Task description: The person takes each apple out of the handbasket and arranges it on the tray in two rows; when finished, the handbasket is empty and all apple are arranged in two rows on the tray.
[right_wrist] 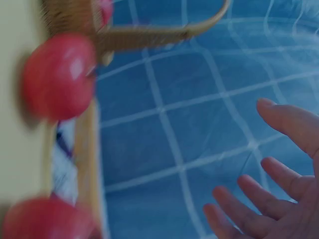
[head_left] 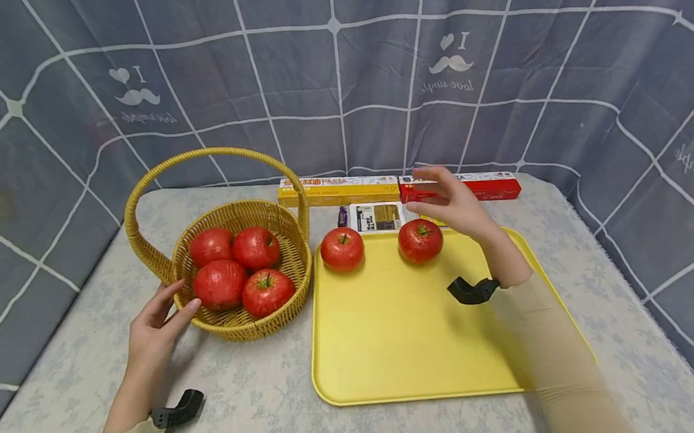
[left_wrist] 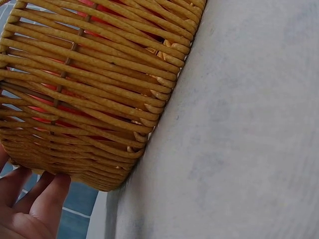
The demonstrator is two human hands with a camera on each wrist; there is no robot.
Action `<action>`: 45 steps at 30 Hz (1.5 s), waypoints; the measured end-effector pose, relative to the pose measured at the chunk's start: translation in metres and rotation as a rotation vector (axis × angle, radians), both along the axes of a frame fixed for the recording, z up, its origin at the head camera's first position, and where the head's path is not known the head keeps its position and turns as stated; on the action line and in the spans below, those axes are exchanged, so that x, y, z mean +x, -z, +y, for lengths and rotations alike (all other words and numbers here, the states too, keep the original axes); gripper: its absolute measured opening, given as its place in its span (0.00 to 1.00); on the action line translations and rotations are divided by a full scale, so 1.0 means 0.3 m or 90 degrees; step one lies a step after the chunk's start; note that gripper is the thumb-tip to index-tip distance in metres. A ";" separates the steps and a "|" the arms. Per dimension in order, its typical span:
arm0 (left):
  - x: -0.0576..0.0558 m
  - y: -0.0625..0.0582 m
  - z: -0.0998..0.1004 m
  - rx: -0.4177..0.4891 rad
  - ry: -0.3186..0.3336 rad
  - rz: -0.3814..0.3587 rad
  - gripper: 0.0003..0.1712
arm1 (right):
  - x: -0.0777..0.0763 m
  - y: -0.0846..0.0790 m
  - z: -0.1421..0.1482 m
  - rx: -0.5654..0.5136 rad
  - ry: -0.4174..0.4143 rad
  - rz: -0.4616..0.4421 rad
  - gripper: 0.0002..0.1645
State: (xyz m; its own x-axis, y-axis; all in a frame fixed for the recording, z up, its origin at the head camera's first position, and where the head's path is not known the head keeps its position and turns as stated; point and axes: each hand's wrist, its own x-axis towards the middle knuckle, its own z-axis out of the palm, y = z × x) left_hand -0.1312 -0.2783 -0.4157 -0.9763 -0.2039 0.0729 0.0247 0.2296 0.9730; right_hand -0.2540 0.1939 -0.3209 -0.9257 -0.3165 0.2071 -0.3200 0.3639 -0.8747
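Observation:
At the left in the head view, a woven basket (head_left: 282,327) with a tall handle holds several red apples (head_left: 220,284). My left hand (head_left: 155,325) touches the basket's left side near the rim, thumb and fingers extended; in the left wrist view its fingers (left_wrist: 52,196) meet the woven wall. My right hand (head_left: 455,206) holds nothing and is raised over the back of a yellow tray (head_left: 397,351), fingers spread. Nearest to it is a red apple (head_left: 420,241) at the tray's back edge. Another red apple (head_left: 342,250) sits left of that one, also on the tray.
Behind the tray lie a yellow pasta box (head_left: 338,191), a red pasta box (head_left: 488,187), a white packet (head_left: 377,218) and a small purple wrapped item (head_left: 342,216). A blue checked curtain (head_left: 333,71) hangs behind the patterned tablecloth (head_left: 245,400).

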 end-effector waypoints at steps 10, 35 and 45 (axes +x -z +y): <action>-0.003 0.007 0.005 0.000 0.003 0.003 0.31 | 0.054 -0.107 -0.299 -0.216 -0.207 0.057 0.31; 0.000 0.008 0.003 -0.006 0.004 0.011 0.31 | -0.004 0.163 -0.714 0.113 -0.484 -0.042 0.31; 0.001 0.001 0.000 -0.011 0.002 0.013 0.31 | -0.012 0.144 -0.751 0.283 -0.495 -0.013 0.36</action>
State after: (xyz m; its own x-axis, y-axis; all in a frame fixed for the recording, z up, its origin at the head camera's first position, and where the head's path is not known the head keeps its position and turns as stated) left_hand -0.1310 -0.2783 -0.4160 -0.9753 -0.1988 0.0966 0.0458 0.2457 0.9683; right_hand -0.2576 -0.0315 -0.3640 -0.4179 -0.9032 -0.0979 -0.6040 0.3567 -0.7127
